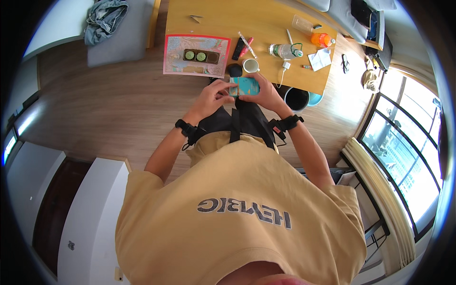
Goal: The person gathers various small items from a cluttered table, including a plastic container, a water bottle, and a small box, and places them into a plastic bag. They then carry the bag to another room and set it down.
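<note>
Between both hands, just off the near edge of the wooden table, is a small teal box with orange marks. My right hand grips its right end, thumb below and fingers above. At the box's left end, my left hand has fingers and thumb bent against it; whether it grips the box or only touches it is hard to tell. Beyond the box stand a white mug and a dark rounded case. A red-edged tray or box lid holds a brown plastic insert with two green round pieces.
On the table lie a black remote-like object, a pink tube, a clear water bottle, an orange drink bottle, a white charger with cable, white papers and a clear plastic container. A black bin stands below the right edge.
</note>
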Action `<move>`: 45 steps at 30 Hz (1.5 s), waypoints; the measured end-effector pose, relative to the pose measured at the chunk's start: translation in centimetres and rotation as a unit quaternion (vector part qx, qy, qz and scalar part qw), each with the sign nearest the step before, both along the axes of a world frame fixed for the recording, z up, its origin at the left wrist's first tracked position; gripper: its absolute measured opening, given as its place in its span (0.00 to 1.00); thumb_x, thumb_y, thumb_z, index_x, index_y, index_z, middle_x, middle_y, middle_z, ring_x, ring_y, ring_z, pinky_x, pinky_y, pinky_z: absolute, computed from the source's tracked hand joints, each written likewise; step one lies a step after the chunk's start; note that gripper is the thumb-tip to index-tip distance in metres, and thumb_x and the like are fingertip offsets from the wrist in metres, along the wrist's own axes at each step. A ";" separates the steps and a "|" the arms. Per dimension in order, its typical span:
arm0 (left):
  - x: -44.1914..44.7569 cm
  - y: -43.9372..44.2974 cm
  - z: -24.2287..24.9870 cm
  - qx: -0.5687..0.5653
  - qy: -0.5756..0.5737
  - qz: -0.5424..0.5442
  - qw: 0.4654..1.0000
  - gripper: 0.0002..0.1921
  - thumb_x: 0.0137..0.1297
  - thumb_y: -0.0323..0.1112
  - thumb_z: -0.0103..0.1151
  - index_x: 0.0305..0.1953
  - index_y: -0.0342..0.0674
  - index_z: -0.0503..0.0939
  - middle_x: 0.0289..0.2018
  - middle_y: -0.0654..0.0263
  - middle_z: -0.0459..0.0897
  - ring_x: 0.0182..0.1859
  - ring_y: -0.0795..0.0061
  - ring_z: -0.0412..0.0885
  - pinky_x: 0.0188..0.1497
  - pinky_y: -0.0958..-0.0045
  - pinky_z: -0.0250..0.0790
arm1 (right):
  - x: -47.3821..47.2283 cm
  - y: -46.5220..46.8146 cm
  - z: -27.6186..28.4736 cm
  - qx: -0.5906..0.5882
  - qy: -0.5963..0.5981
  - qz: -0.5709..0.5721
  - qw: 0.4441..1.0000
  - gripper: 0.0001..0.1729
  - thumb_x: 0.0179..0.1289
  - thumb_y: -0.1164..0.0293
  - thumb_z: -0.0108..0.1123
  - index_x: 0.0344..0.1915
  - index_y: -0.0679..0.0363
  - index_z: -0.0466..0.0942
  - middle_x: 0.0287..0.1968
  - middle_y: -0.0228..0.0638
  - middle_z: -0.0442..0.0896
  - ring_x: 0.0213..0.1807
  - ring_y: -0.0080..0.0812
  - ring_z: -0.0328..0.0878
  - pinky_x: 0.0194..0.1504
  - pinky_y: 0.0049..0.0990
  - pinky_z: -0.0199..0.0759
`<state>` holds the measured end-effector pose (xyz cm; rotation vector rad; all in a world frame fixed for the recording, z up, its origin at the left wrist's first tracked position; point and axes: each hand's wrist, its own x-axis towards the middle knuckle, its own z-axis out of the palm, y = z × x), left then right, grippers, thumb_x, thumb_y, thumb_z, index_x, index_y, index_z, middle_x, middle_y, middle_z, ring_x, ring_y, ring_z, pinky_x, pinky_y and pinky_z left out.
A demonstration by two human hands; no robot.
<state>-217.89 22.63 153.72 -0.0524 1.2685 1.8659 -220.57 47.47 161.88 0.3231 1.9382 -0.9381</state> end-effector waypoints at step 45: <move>-2.7 13.3 -26.5 -0.276 0.152 -0.258 0.913 0.12 0.66 0.36 0.64 0.48 0.41 0.84 0.40 0.54 0.90 0.45 0.52 0.89 0.47 0.55 0.81 | 22.2 10.4 -6.0 0.261 -0.121 -0.376 0.881 0.13 0.79 0.69 0.59 0.53 0.66 0.84 0.41 0.36 0.92 0.41 0.24 0.88 0.44 0.27 0.81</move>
